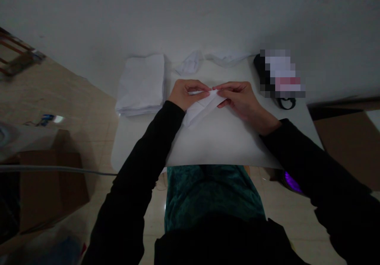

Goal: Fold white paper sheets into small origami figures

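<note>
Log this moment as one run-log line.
Left hand: pinching folded white cloth | right hand: pinching same cloth | nearby: stacked white cloth

This seems a plain room — a home or small workroom, I cannot tell which — with white wall [178,19], beige floor tiles [89,106], a cardboard box [50,189] and a white table [225,142] bearing folded white cloths [141,84].

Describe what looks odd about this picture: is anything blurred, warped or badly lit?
Head view: the light is dim and flat; a pixelated patch hides something to the right, beyond the hands; the wide lens bows the edges of the white tabletop; the left hand, right hand and folded white sheet look fairly sharp.
</note>
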A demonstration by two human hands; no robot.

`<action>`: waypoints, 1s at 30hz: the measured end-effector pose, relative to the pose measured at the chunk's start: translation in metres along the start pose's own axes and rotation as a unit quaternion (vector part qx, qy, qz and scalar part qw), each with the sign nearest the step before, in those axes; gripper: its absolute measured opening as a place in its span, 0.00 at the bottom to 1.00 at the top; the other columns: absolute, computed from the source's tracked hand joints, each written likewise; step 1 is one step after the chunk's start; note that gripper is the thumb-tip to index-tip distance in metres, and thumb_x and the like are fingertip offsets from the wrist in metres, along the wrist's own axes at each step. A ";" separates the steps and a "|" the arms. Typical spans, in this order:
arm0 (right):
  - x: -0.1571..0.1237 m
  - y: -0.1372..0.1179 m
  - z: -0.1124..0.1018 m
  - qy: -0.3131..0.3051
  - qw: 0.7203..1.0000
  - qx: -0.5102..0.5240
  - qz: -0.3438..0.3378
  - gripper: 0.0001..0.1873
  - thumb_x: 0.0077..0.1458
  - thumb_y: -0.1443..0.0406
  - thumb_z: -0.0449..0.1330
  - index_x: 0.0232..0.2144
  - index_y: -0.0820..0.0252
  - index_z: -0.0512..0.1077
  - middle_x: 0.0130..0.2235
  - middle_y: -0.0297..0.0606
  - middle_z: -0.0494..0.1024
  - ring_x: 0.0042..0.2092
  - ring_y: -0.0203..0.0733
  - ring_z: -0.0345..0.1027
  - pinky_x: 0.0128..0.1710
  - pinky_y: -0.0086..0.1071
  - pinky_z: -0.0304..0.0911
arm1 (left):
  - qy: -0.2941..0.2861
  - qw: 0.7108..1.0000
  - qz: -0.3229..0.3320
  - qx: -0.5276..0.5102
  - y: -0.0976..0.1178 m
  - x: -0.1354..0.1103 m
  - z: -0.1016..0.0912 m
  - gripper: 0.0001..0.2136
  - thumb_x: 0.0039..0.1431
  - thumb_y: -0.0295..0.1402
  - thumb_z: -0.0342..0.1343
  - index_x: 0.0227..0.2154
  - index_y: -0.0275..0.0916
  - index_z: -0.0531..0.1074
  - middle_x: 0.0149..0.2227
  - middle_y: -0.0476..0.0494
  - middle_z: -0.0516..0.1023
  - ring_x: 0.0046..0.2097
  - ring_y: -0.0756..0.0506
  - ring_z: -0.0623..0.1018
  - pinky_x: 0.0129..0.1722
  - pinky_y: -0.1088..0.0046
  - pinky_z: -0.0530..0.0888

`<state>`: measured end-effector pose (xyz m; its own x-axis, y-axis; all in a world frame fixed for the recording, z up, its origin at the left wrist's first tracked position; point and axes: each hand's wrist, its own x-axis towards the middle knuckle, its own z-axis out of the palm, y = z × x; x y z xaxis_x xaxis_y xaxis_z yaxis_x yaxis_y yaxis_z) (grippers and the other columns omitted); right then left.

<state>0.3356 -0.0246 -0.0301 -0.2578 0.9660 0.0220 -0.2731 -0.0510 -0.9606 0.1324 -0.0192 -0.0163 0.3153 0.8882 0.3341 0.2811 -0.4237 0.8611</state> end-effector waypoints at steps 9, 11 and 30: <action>-0.004 0.001 0.007 0.029 0.998 -0.053 -0.030 0.07 0.44 0.62 0.68 0.28 0.58 0.78 0.27 0.33 0.77 0.26 0.34 0.72 0.26 0.30 0.76 | -0.006 0.999 -0.035 0.041 0.007 -0.001 -0.004 0.05 0.53 0.36 0.65 0.32 0.42 0.82 0.36 0.45 0.84 0.40 0.43 0.83 0.46 0.64 0.80; -0.004 0.000 0.008 0.034 0.997 -0.066 -0.036 0.06 0.44 0.62 0.68 0.27 0.57 0.77 0.26 0.32 0.77 0.26 0.34 0.72 0.26 0.30 0.75 | -0.004 0.998 -0.048 0.043 0.009 -0.001 -0.005 0.06 0.53 0.37 0.65 0.31 0.42 0.82 0.36 0.44 0.84 0.40 0.43 0.83 0.45 0.64 0.80; -0.011 -0.022 0.004 -0.044 0.970 -0.216 -0.098 0.09 0.47 0.62 0.67 0.19 0.56 0.75 0.22 0.33 0.74 0.25 0.35 0.65 0.26 0.31 0.62 | -0.050 0.995 -0.063 0.059 0.007 -0.002 0.000 0.12 0.53 0.42 0.64 0.29 0.37 0.80 0.30 0.43 0.82 0.34 0.46 0.80 0.35 0.70 0.77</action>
<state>0.3406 -0.0351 -0.0085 -0.3239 0.9197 0.2220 0.0837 0.2616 -0.9616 0.1337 -0.0241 -0.0108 0.3585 0.9158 0.1810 0.4261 -0.3330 0.8412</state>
